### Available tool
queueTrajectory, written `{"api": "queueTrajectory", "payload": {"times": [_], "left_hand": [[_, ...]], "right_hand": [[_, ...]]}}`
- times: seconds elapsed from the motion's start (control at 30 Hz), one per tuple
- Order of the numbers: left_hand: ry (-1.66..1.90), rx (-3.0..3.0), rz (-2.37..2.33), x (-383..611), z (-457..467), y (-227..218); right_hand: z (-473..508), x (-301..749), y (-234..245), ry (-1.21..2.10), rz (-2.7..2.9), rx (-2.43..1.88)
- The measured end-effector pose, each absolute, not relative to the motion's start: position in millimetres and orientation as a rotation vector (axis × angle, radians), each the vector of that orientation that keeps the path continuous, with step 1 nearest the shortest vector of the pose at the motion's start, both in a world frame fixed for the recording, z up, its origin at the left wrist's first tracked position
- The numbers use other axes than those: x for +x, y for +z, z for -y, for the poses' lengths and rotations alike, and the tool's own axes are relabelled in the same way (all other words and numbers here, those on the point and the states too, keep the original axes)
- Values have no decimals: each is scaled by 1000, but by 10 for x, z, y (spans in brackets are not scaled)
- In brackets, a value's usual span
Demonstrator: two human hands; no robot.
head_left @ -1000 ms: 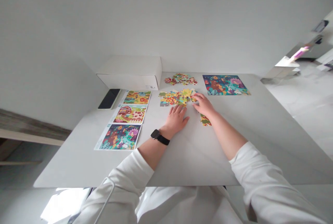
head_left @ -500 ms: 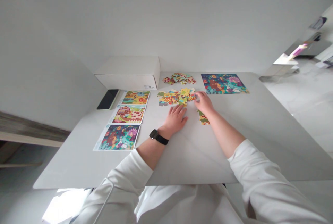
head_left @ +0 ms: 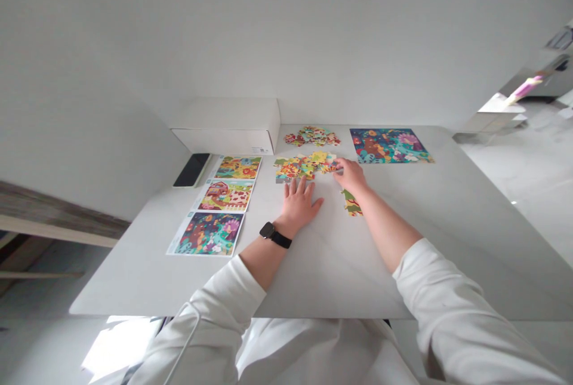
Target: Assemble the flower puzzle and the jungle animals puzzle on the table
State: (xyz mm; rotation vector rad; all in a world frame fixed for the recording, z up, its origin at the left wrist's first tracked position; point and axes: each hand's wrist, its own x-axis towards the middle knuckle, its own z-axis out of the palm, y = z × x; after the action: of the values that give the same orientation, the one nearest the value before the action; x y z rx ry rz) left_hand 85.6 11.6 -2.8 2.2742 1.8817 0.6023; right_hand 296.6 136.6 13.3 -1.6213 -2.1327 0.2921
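Your right hand (head_left: 350,175) rests its fingers (head_left: 339,164) on the loose jigsaw pieces (head_left: 304,166), though you cannot tell if they grip one. Your left hand (head_left: 298,207) lies open just below that pile, and a hasty sweep could scatter it.

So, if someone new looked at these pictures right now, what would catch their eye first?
The bright colours against the pale tabletop stand out first: a column of three printed picture sheets to the left, and a finished-looking square puzzle at the far right. In the middle lies a heap of loose jigsaw pieces, with the right hand touching its edge. The left hand, a black watch on its wrist, rests splayed just below.
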Motion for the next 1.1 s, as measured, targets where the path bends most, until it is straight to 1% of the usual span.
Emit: {"api": "queueTrajectory", "payload": {"times": [0.17, 0.33, 0.6, 0.8, 0.97, 1.1], "left_hand": [[671, 2219, -1981, 751, -156, 86], [628, 2119, -2144, 569, -205, 144], [753, 2223, -1885, 403, -355, 83], [725, 2307, -1752, 416, -342, 69], [640, 2325, -1751, 445, -305, 108], [584, 2254, -1852, 484, -264, 163]], "right_hand": [[-1339, 2955, 133, 219, 2160, -1558], [-1340, 2953, 102, 255, 2244, -1442], [-1410, 3020, 14, 253, 2197, -1363], [-1430, 3045, -39, 246, 2144, -1362], [-1451, 3081, -63, 254, 2096, -1375], [-1463, 3097, -75, 245, 2047, -1396]]}}
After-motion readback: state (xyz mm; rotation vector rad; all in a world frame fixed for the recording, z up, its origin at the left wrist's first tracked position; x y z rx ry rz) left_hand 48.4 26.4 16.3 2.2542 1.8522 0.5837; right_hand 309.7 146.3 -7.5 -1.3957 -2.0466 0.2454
